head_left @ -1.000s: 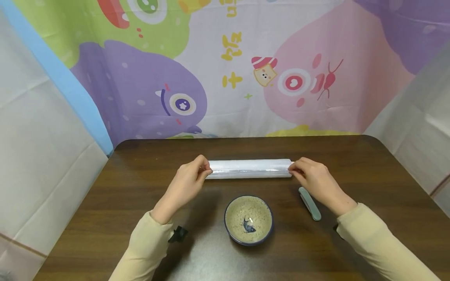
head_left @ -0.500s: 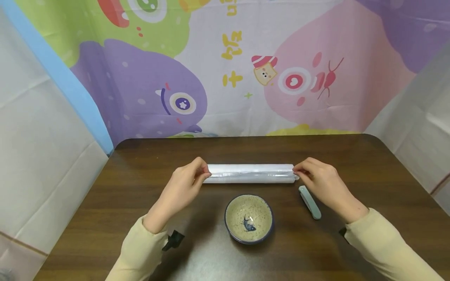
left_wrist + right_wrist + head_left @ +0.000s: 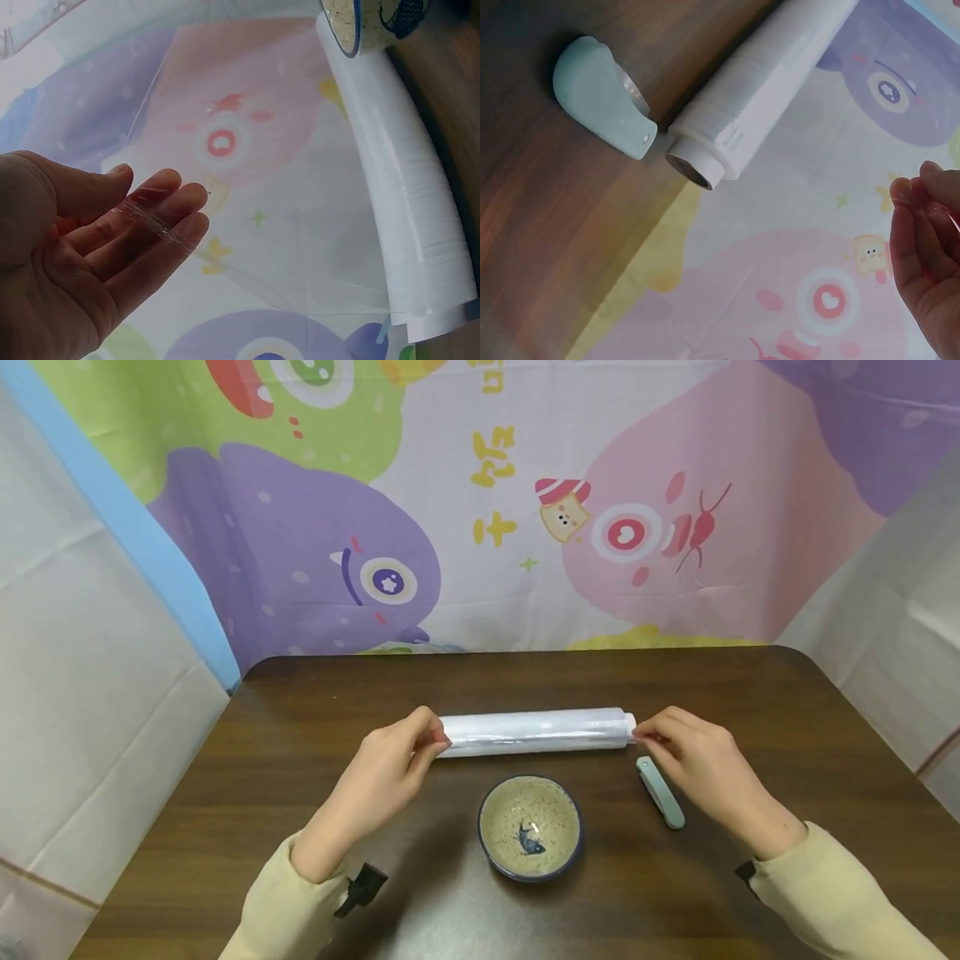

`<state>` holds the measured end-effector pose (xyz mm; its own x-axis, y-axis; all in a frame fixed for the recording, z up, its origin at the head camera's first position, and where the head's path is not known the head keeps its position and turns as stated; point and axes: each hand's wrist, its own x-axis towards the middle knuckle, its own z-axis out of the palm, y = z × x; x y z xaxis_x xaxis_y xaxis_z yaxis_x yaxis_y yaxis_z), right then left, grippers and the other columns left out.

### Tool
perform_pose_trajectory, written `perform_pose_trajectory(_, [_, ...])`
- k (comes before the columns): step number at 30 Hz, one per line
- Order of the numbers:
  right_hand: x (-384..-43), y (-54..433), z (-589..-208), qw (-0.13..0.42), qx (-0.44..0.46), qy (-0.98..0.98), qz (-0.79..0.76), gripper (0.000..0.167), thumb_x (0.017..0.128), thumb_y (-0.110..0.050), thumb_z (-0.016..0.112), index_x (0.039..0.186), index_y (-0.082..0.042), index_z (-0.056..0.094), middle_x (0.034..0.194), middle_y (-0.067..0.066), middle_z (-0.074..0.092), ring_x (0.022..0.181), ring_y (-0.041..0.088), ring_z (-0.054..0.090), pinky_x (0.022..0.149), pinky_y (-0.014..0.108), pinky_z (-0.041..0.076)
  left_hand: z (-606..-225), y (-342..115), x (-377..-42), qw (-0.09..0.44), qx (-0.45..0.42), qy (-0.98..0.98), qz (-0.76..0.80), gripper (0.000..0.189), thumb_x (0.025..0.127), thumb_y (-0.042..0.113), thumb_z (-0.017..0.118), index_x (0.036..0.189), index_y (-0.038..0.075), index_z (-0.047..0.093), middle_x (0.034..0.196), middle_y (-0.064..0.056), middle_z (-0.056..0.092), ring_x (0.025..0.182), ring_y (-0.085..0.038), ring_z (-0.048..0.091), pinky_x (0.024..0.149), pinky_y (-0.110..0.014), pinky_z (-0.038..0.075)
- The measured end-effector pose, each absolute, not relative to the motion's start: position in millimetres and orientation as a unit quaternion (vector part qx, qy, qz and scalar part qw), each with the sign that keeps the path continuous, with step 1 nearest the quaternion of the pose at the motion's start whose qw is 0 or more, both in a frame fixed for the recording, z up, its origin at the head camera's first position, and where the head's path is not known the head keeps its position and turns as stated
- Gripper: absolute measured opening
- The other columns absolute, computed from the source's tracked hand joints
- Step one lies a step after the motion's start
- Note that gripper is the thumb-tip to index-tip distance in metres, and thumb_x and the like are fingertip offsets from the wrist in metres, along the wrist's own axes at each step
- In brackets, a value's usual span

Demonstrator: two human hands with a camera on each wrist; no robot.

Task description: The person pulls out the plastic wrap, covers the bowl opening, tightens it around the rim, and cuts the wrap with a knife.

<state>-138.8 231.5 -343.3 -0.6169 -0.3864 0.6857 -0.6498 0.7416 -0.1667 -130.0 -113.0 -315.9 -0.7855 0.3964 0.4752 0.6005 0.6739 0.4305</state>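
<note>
A white roll of cling film (image 3: 536,732) lies across the table behind a speckled bowl (image 3: 530,828). My left hand (image 3: 386,760) pinches the edge of the clear film at the roll's left end in the head view. In the left wrist view a thin crease of film (image 3: 161,227) runs over the fingers of that hand (image 3: 82,259), and the sheet stretches toward the roll (image 3: 401,172). Off the roll's right end, my right hand (image 3: 705,764) has thumb and fingertips pressed together, pinching the film's other corner. The film there is barely visible in the right wrist view.
A pale green folding knife (image 3: 660,793) lies right of the bowl, near my right hand; some metal shows along its side in the right wrist view. The dark wooden table (image 3: 225,827) ends at a printed cartoon curtain (image 3: 495,593).
The roll has shifted slightly toward me and now tilts a little, right end higher. Both hands have drawn back toward me, the right one also moving right. Bowl and knife have stayed put.
</note>
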Motion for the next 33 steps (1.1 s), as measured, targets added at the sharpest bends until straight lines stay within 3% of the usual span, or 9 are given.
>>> perform_pose_trajectory(5, [-131.2, 230.8, -341.6, 0.331, 0.3, -0.871, 0.205, 0.019, 0.068, 0.001, 0.073, 0.08, -0.012, 0.066, 0.077, -0.008, 0.061, 0.063, 0.004, 0.052, 0.057, 0.016, 0.041, -314.3, -114.4, -122.8, 0.181, -0.292, -0.894, -0.287, 0.012, 0.084, 0.008, 0.063, 0.084, 0.013, 0.052, 0.076, 0.005, 0.06, 0.063, -0.005, 0.05, 0.059, -0.022, 0.044])
perform_pose_trajectory(8, [-126.7, 230.3, -340.6, 0.34, 0.307, -0.865, 0.205, 0.005, 0.082, -0.018, 0.067, 0.081, -0.013, 0.066, 0.078, -0.009, 0.061, 0.066, 0.004, 0.054, 0.059, 0.018, 0.042, -314.2, -115.9, -120.0, 0.189, -0.297, -0.892, -0.285, 0.013, 0.083, 0.007, 0.064, 0.084, 0.012, 0.052, 0.076, 0.005, 0.061, 0.064, -0.004, 0.05, 0.059, -0.021, 0.044])
perform_pose_trajectory(10, [-123.9, 230.2, -339.9, 0.342, 0.307, -0.865, 0.201, 0.022, 0.09, -0.032, 0.055, 0.082, -0.014, 0.066, 0.079, -0.01, 0.061, 0.068, 0.003, 0.055, 0.06, 0.019, 0.043, -314.1, -116.9, -118.5, 0.195, -0.299, -0.89, -0.283, 0.013, 0.083, 0.006, 0.064, 0.084, 0.012, 0.052, 0.076, 0.006, 0.061, 0.064, -0.003, 0.051, 0.059, -0.021, 0.044])
perform_pose_trajectory(12, [-121.0, 230.7, -339.3, 0.335, 0.305, -0.869, 0.2, 0.028, 0.092, -0.035, 0.051, 0.082, -0.014, 0.067, 0.08, -0.01, 0.061, 0.069, 0.002, 0.055, 0.061, 0.019, 0.043, -313.9, -117.7, -116.5, 0.197, -0.301, -0.889, -0.283, 0.014, 0.082, 0.006, 0.065, 0.084, 0.013, 0.052, 0.075, 0.007, 0.06, 0.064, -0.003, 0.05, 0.058, -0.021, 0.044])
perform_pose_trajectory(15, [-117.0, 231.5, -339.4, 0.329, 0.306, -0.871, 0.198, 0.007, 0.083, -0.02, 0.065, 0.082, -0.013, 0.067, 0.08, -0.009, 0.062, 0.068, 0.003, 0.054, 0.06, 0.019, 0.043, -313.0, -118.5, -112.5, 0.195, -0.307, -0.888, -0.282, 0.015, 0.082, 0.006, 0.065, 0.083, 0.013, 0.052, 0.073, 0.008, 0.059, 0.063, -0.002, 0.049, 0.058, -0.02, 0.043])
perform_pose_trajectory(17, [-114.4, 232.2, -339.8, 0.328, 0.309, -0.871, 0.198, 0.003, 0.078, -0.011, 0.067, 0.082, -0.012, 0.066, 0.08, -0.008, 0.062, 0.067, 0.003, 0.054, 0.059, 0.018, 0.043, -312.6, -118.9, -109.7, 0.193, -0.311, -0.888, -0.28, 0.016, 0.082, 0.006, 0.065, 0.083, 0.014, 0.052, 0.072, 0.008, 0.057, 0.062, -0.002, 0.047, 0.057, -0.02, 0.042])
perform_pose_trajectory(18, [-113.3, 232.4, -340.2, 0.329, 0.311, -0.87, 0.197, 0.003, 0.08, -0.014, 0.066, 0.081, -0.012, 0.066, 0.08, -0.008, 0.062, 0.067, 0.003, 0.054, 0.058, 0.018, 0.043, -312.4, -119.0, -108.5, 0.192, -0.312, -0.888, -0.279, 0.015, 0.082, 0.006, 0.065, 0.084, 0.014, 0.052, 0.072, 0.008, 0.056, 0.062, -0.002, 0.047, 0.057, -0.02, 0.042])
perform_pose_trajectory(24, [-108.4, 232.0, -339.5, 0.337, 0.317, -0.864, 0.2, 0.042, 0.095, -0.04, 0.039, 0.081, -0.011, 0.066, 0.079, -0.008, 0.062, 0.069, 0.005, 0.056, 0.059, 0.019, 0.044, -311.8, -118.9, -101.9, 0.199, -0.315, -0.887, -0.274, 0.016, 0.082, 0.006, 0.065, 0.083, 0.015, 0.052, 0.073, 0.01, 0.056, 0.062, -0.001, 0.047, 0.058, -0.019, 0.042])
perform_pose_trajectory(33, [-97.1, 229.2, -335.9, 0.367, 0.33, -0.844, 0.209, 0.038, 0.095, -0.038, 0.042, 0.079, -0.013, 0.067, 0.078, -0.01, 0.061, 0.068, 0.003, 0.056, 0.061, 0.014, 0.043, -311.4, -121.8, -89.1, 0.205, -0.321, -0.884, -0.271, 0.015, 0.082, 0.007, 0.064, 0.084, 0.016, 0.053, 0.079, 0.01, 0.058, 0.071, 0.002, 0.052, 0.063, -0.018, 0.046])
